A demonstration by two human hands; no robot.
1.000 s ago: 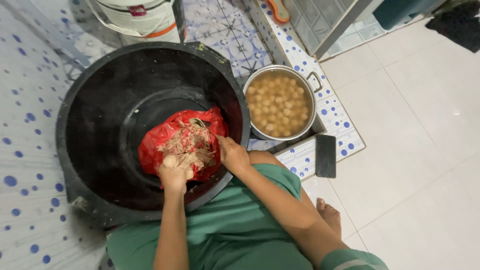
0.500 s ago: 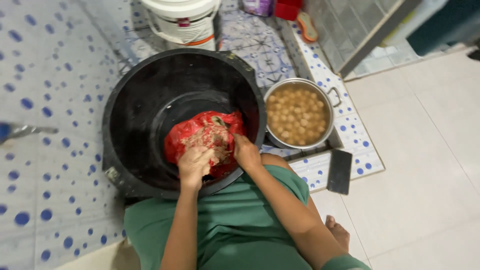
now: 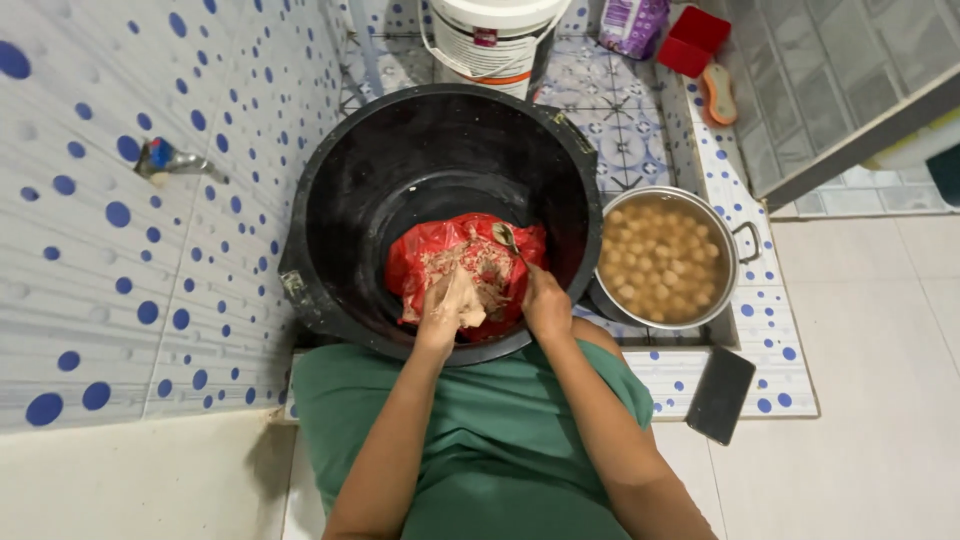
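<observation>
Hands: 2, left [image 3: 447, 305] & right [image 3: 546, 305]
Black tub [image 3: 330, 210]: 1
Red bag [image 3: 412, 255]: 1
Spoon [image 3: 505, 238]: 1
Pot [image 3: 735, 262]: 1
White bucket [image 3: 490, 40]: 1
Phone [image 3: 720, 395]: 1

Dotted tile floor [image 3: 650, 120] carries black tub [image 3: 340, 200], pot [image 3: 722, 290], bucket [image 3: 495, 40], phone [image 3: 720, 395].

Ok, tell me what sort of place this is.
Probably a tiled home washroom: blue-dotted white wall tiles, a metal wall tap, a white plastic bucket, and a raised tiled ledge.

I see my hands boxed in by the black tub [image 3: 330, 200] wall; its upper half lies open. The pot [image 3: 735, 275] crowds the right, the bucket [image 3: 490, 45] blocks beyond.
</observation>
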